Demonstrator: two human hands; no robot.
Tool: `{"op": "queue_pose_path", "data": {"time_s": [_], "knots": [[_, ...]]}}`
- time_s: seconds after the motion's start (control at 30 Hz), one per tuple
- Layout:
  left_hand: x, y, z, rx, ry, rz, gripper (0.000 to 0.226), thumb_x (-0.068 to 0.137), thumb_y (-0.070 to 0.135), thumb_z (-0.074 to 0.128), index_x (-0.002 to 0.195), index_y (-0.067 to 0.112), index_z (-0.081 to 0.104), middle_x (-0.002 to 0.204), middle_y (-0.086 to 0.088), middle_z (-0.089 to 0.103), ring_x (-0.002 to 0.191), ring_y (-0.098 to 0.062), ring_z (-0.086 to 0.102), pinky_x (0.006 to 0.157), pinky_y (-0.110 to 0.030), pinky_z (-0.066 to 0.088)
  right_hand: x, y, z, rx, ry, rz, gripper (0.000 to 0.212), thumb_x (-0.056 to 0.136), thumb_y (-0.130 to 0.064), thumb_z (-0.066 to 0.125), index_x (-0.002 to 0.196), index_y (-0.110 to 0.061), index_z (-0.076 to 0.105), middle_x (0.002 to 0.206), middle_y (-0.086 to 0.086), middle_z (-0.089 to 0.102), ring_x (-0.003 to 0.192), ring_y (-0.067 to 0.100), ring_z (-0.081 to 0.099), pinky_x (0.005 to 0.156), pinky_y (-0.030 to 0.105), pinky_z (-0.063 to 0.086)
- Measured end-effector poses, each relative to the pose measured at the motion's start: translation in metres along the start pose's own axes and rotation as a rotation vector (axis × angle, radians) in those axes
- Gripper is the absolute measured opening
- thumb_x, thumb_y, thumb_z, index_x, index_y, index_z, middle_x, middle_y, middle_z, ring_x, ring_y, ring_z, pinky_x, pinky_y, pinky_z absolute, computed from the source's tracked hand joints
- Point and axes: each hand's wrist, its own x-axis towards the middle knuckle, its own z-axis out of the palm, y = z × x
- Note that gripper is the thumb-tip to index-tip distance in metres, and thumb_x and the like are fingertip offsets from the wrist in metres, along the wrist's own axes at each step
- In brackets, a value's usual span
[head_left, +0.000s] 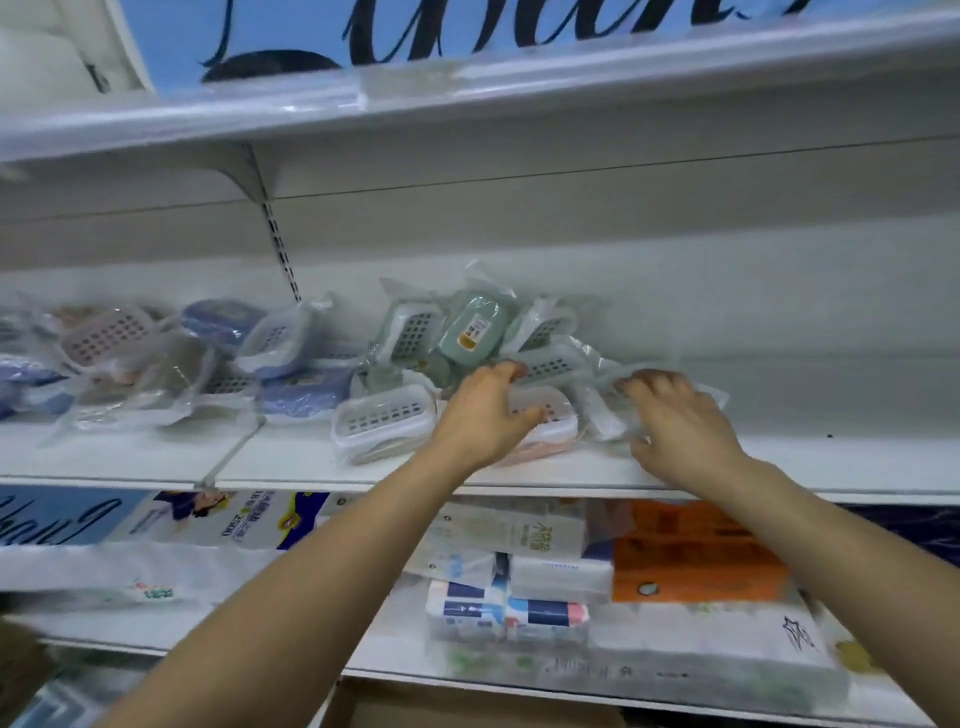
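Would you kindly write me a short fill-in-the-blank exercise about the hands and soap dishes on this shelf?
The left hand grips a soap dish wrapped in clear ____.
The blue soap dishes lie to the ____ of the green soap dishes.
The orange pack lies ____ the soap dishes' shelf.
Missing words: plastic; left; below.

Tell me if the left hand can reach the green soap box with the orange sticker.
Probably yes: the green soap box lies atop the pile just beyond the left hand, nothing covering it.
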Motion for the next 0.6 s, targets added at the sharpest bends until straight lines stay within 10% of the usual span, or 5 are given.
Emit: {"op": "queue_pose_path", "data": {"time_s": [0.27, 0.6], "knots": [[0.099, 0.004, 0.027, 0.29, -0.14, -0.048, 0.033, 0.096, 0.043, 0.052, 0.117, 0.021, 0.064, 0.124, -0.003, 0.063, 0.103, -0.024, 0.062, 0.091, -0.037, 0.052, 0.028, 0.041, 0.017, -0.149, -0.002, -0.066, 0.033, 0.089, -0.041, 0.054, 0.121, -0.031, 0.053, 0.123, -0.006, 0.059, 0.116, 0.019, 0.051, 0.093, 0.032, 0.035], [0.124, 0.023, 0.054, 0.625, -0.09, 0.055, 0.02, 0.097, 0.018, 0.046, 0.106, 0.012, 0.063, 0.11, -0.007, 0.066, 0.097, -0.029, 0.065, 0.083, -0.04, 0.053, 0.025, 0.065, 0.004, 0.339, 0.211, 0.165, 0.018, 0.097, -0.035, 0.048, 0.104, -0.019, 0.046, 0.091, 0.007, 0.062, 0.081, 0.033, 0.057, 0.062, 0.033, 0.036]]}}
